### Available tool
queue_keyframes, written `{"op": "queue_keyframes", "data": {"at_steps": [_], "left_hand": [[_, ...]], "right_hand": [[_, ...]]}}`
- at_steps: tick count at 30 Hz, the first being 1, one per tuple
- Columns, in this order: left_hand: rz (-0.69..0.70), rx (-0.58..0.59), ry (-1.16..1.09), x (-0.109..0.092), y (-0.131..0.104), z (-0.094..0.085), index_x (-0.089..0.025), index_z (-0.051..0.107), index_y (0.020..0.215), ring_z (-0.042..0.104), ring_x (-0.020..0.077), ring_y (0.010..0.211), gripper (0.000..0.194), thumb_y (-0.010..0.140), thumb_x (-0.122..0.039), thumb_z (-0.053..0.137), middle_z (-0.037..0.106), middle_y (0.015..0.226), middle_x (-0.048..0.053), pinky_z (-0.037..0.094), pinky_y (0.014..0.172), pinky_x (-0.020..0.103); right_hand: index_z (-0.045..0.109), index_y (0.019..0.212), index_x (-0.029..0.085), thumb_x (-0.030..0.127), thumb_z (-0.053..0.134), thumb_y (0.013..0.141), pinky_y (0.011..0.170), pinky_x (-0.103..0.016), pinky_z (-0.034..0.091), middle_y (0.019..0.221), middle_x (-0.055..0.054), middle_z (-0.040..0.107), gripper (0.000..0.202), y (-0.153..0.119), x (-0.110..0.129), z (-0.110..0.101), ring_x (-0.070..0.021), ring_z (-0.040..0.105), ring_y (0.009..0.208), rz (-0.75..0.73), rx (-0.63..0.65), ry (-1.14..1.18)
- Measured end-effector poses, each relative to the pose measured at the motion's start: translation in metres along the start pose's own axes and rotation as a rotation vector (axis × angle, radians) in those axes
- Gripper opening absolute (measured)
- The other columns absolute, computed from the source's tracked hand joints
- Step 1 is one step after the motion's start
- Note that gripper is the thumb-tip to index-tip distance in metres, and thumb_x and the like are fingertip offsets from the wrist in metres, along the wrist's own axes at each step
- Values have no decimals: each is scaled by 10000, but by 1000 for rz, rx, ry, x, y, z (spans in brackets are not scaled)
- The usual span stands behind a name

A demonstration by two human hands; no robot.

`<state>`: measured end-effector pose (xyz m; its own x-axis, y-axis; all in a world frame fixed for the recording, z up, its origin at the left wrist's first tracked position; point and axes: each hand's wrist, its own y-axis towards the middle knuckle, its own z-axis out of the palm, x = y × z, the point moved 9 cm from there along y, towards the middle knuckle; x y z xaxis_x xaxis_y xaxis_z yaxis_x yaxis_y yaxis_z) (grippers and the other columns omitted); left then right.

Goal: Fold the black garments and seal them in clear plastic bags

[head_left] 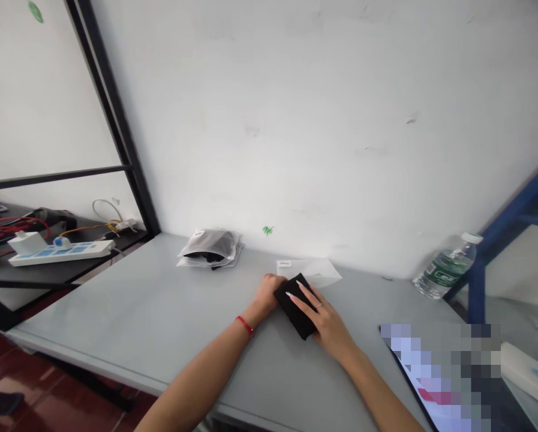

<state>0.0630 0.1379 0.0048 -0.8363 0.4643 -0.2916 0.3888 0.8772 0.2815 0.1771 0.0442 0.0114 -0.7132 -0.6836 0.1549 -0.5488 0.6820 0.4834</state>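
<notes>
While both forearms reach across the grey table (pixel 129 300), the hands meet on a folded black cloth (pixel 295 309) that lies flat on the tabletop, a little in front of the white wall. The left hand (pixel 267 292) sits at the cloth's left end with its fingers curled against the edge; whether they pinch the fabric or only press against it cannot be told. A red band (pixel 245 325) circles that wrist. The right hand (pixel 322 318) lies open and flat on top of the cloth, fingers stretched out toward the left, pressing it down rather than gripping it.

Just behind the cloth, touching or nearly touching its far edge, lies a flat clear plastic bag (pixel 311 270) with a small white label. Farther left of the cloth, close to the wall, rests a stack of clear bags with dark contents (pixel 211 247). Well to the right of the cloth, a plastic water bottle (pixel 446 267) leans by the wall beside a blue frame (pixel 511 222). Far left of the cloth, on a lower dark shelf, lies a white power strip (pixel 59 252) among loose cables.
</notes>
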Motion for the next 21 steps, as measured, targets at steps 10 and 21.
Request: {"op": "queue_keyframes", "data": {"at_steps": [10, 21], "left_hand": [[-18, -83, -16, -4, -2, -5, -197, 731, 821, 682, 183, 817, 216, 823, -135, 525, 753, 860, 60, 342, 1073, 387], [123, -44, 56, -26, -6, 0, -193, 728, 816, 651, 232, 951, 147, 786, -201, 584, 717, 908, 85, 288, 1114, 429]], "right_hand": [[420, 1438, 322, 25, 441, 759, 1059, -441, 450, 1441, -37, 505, 742, -10, -53, -15, -243, 519, 1284, 279, -339, 307], [361, 1472, 337, 170, 505, 867, 1116, -521, 353, 1561, -10, 324, 643, -17, -38, -41, -302, 347, 1399, 118, -444, 26]]}}
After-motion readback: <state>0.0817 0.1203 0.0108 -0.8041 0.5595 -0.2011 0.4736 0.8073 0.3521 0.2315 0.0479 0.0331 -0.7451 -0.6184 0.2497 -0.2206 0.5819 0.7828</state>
